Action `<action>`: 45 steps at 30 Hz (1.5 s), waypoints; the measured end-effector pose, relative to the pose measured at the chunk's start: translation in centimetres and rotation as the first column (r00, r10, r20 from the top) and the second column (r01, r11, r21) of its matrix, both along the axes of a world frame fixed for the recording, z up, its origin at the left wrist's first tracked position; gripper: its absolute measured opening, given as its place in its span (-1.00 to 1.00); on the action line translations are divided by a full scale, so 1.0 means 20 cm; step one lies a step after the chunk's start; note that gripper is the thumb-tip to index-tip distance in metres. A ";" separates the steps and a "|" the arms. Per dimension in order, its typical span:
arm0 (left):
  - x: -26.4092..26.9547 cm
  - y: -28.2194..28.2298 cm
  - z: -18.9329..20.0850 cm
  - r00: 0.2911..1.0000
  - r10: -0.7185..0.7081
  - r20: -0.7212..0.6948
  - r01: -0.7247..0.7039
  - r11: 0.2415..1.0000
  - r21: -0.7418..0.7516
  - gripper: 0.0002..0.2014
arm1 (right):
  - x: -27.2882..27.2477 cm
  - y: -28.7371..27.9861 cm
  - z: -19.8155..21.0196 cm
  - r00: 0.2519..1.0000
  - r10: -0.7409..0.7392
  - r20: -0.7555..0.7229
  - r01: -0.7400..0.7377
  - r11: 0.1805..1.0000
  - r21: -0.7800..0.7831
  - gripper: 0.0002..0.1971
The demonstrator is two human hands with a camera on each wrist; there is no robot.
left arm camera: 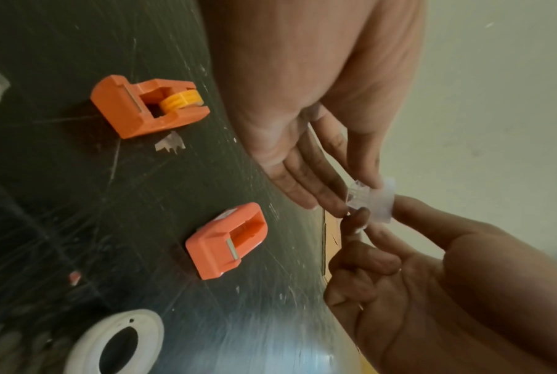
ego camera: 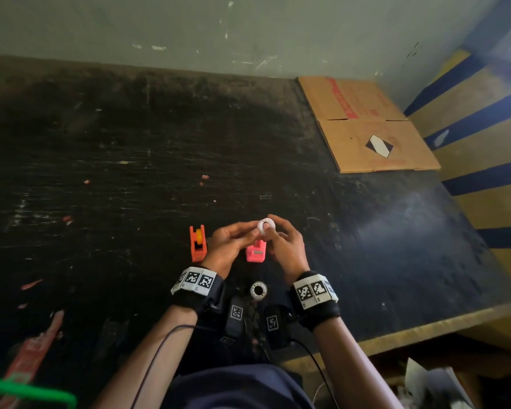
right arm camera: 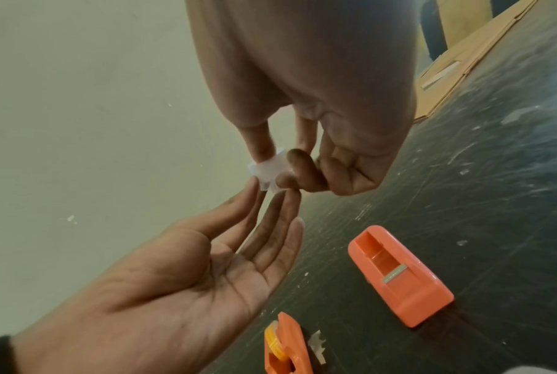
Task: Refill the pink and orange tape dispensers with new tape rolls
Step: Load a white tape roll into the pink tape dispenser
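Note:
A small white tape roll (ego camera: 265,227) is held up above the table between both hands. My right hand (ego camera: 275,231) pinches the roll (right arm camera: 271,170) between thumb and fingers. My left hand (ego camera: 249,233) has mostly straight fingers, and its thumb and fingertips pinch the roll's loose, jagged end (left arm camera: 355,192). Below the hands lies the pink dispenser (ego camera: 256,251), its well empty (right arm camera: 399,275). The orange dispenser (ego camera: 197,243) stands to its left with a yellow spool (left arm camera: 181,101) in it. A second white roll (ego camera: 258,290) lies nearer me, between my wrists.
The black scratched table (ego camera: 115,172) has a flattened cardboard box (ego camera: 366,125) at its far right corner. A torn scrap of tape (left arm camera: 170,145) lies beside the orange dispenser. The table's front edge (ego camera: 410,332) runs to my right, and a wall stands behind.

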State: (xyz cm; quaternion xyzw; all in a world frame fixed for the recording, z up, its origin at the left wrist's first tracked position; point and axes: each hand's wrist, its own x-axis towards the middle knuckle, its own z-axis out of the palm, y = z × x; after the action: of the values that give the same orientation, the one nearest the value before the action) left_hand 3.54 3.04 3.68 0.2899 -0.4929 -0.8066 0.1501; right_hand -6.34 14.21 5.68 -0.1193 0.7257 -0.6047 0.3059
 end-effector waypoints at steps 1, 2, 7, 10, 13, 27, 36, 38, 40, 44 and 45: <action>0.01 0.00 0.00 1.000 0.003 0.007 -0.003 1.000 0.001 -0.69 | 0.01 0.01 -0.01 0.999 -0.033 -0.005 0.033 0.999 0.009 -0.74; 0.01 0.00 0.00 1.000 0.004 0.006 -0.004 1.000 0.007 -0.69 | 0.02 0.01 -0.02 0.998 -0.057 -0.010 0.057 0.998 0.007 -0.76; 0.03 0.03 0.01 0.998 0.046 0.031 -0.046 0.999 0.008 -0.72 | 0.02 0.03 -0.03 0.995 -0.093 -0.023 0.090 0.991 -0.096 -0.87; 0.04 0.02 0.00 0.988 0.119 0.102 -0.120 0.993 0.003 -0.80 | 0.00 0.07 -0.06 0.990 -0.102 -0.093 0.102 0.995 -0.008 -0.94; 0.07 0.00 -0.02 0.973 0.157 0.168 -0.147 0.987 -0.072 -0.79 | -0.02 0.14 -0.17 0.966 -0.069 -0.249 0.119 0.974 0.192 -0.98; 0.14 -0.03 -0.11 0.911 0.180 0.371 -0.142 0.982 -0.127 -0.78 | 0.12 0.40 -0.46 0.769 0.458 -0.446 -0.038 0.729 0.684 -0.46; 0.15 -0.02 -0.13 0.907 0.108 0.406 -0.056 0.989 -0.139 -0.79 | 0.17 0.27 -0.50 0.537 0.688 -0.489 -0.156 0.651 0.743 -0.57; 0.16 -0.02 -0.13 0.908 0.089 0.409 -0.026 0.987 -0.156 -0.79 | 0.15 0.27 -0.50 0.618 0.592 -0.517 -0.184 0.748 0.637 -0.58; 0.16 -0.03 -0.13 0.909 0.071 0.412 -0.002 0.986 -0.167 -0.79 | 0.13 0.26 -0.48 0.720 0.476 -0.505 -0.206 0.842 0.499 -0.55; 0.15 -0.02 -0.13 0.918 0.025 0.396 0.051 0.982 -0.180 -0.78 | 0.09 0.23 -0.41 0.812 0.362 -0.459 -0.186 0.904 0.385 -0.34; 0.14 -0.01 -0.12 0.919 0.002 0.394 0.077 0.980 -0.183 -0.79 | 0.09 0.22 -0.40 0.808 0.365 -0.462 -0.190 0.904 0.382 -0.31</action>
State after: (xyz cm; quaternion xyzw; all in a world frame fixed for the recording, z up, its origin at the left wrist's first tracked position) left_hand 6.42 2.77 1.26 0.4200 -0.5948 -0.6828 0.0603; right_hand -4.63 18.61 -2.35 -0.3346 0.8428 -0.3721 0.1979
